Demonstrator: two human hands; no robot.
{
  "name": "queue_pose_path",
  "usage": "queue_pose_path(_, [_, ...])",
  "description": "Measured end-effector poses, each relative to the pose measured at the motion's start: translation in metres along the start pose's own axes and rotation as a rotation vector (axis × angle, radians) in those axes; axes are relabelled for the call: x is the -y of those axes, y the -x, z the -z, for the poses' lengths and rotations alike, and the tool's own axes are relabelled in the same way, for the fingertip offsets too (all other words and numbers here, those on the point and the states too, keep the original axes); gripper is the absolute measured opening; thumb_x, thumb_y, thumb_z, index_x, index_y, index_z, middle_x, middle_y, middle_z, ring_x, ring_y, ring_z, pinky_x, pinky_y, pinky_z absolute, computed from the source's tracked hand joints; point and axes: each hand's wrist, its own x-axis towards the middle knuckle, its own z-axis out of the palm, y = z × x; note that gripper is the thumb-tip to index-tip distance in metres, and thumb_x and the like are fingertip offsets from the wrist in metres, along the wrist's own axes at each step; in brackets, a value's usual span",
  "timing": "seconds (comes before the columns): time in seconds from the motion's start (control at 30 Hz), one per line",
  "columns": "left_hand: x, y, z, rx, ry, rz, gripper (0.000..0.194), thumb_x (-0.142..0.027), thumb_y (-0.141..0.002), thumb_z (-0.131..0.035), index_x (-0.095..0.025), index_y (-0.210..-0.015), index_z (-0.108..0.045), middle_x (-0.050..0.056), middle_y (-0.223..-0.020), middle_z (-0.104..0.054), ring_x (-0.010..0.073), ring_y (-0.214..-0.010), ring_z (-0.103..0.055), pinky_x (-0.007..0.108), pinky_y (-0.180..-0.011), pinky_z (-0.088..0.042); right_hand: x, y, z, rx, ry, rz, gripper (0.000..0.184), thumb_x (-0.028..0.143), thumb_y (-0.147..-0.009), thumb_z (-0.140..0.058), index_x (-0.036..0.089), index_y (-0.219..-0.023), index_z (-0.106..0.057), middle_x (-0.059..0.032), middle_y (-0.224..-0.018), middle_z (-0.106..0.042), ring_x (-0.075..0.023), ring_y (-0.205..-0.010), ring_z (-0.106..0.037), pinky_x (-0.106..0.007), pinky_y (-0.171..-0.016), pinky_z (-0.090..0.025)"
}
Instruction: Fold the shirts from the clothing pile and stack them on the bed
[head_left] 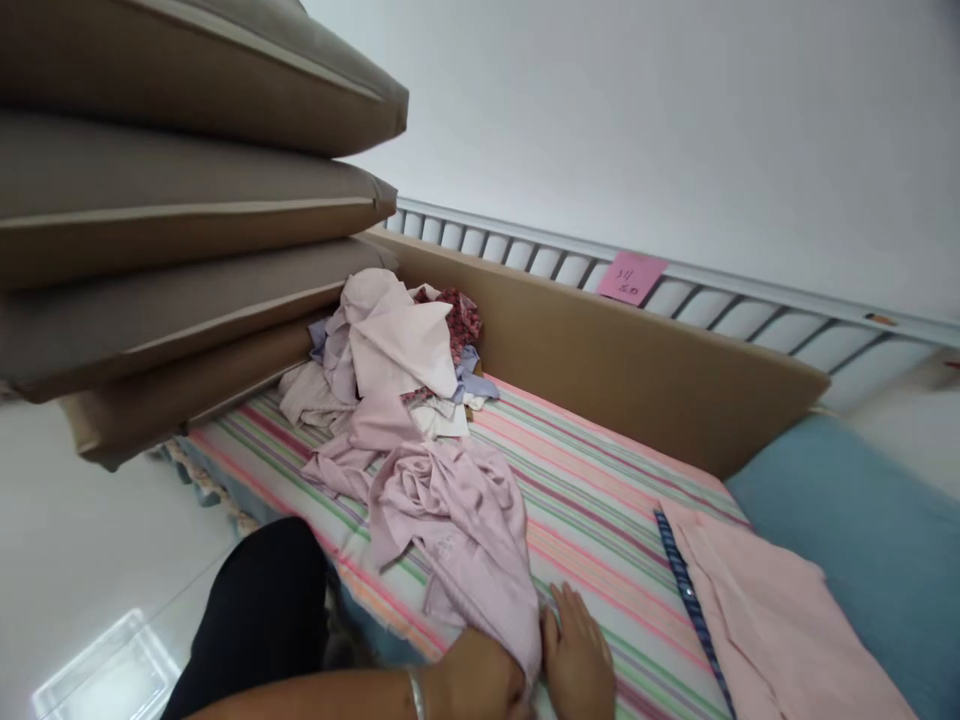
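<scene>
My left hand (pixel 484 675), with a bangle at the wrist, is closed on the near end of a crumpled pale pink garment (pixel 465 510). Close beside it my right hand (pixel 577 655) lies with fingers stretched out, at the edge of that cloth; its palm side is hidden. The garment spreads over a striped bedsheet (pixel 577 510), away from me toward a heap of rumpled clothes (pixel 397 350) in pink, lilac and dark red. To the right, a folded pink cloth (pixel 780 610) rests over a dark blue patterned one (pixel 686 590).
Thick brown cushions (pixel 187 240) are stacked high at the left. A brown board (pixel 600 355) stands along the metal railing (pixel 540 250), where a pink note (pixel 631 277) hangs. A blue pillow (pixel 862 530) lies at the right. My dark-clothed knee (pixel 262 600) is by the bed edge.
</scene>
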Motion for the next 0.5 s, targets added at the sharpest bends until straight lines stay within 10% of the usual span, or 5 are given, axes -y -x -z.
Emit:
queue_pose_path(0.13, [0.002,0.018,0.036,0.011,0.247,-0.006,0.017,-0.03,-0.076,-0.059,-0.018,-0.072,-0.069,0.001,-0.065,-0.068,0.0119,-0.055,-0.054,0.021,-0.053,-0.038,0.007,0.003,0.006,-0.017,-0.019,-0.02,0.061,0.048,-0.086,-0.024,0.01,-0.118,-0.06,-0.0146,-0.127,-0.057,-0.0289,-0.124,-0.047,-0.046,-0.103,-0.034])
queue_pose_path(0.33, [0.065,0.041,0.135,-0.915,0.398,0.363,0.016,-0.03,-0.078,-0.053,-0.018,-0.081,-0.064,0.004,-0.085,-0.067,0.0172,-0.083,-0.06,0.027,-0.078,-0.046,0.006,-0.002,0.011,-0.029,-0.389,-0.23,0.065,0.06,-0.083,-0.028,0.013,-0.11,-0.065,-0.014,-0.123,-0.06,-0.0281,-0.121,-0.049,-0.044,-0.105,-0.033])
queue_pose_path(0.5, [0.125,0.047,0.166,-1.063,0.456,0.666,0.021,-0.028,-0.073,-0.055,-0.014,-0.088,-0.06,0.007,-0.086,-0.066,0.023,-0.09,-0.061,0.034,-0.079,-0.047,0.04,-0.01,0.01,-0.022,-0.811,-0.432,0.064,0.059,-0.078,-0.039,0.01,-0.115,-0.06,-0.0139,-0.117,-0.064,-0.0259,-0.108,-0.059,-0.038,-0.094,-0.044])
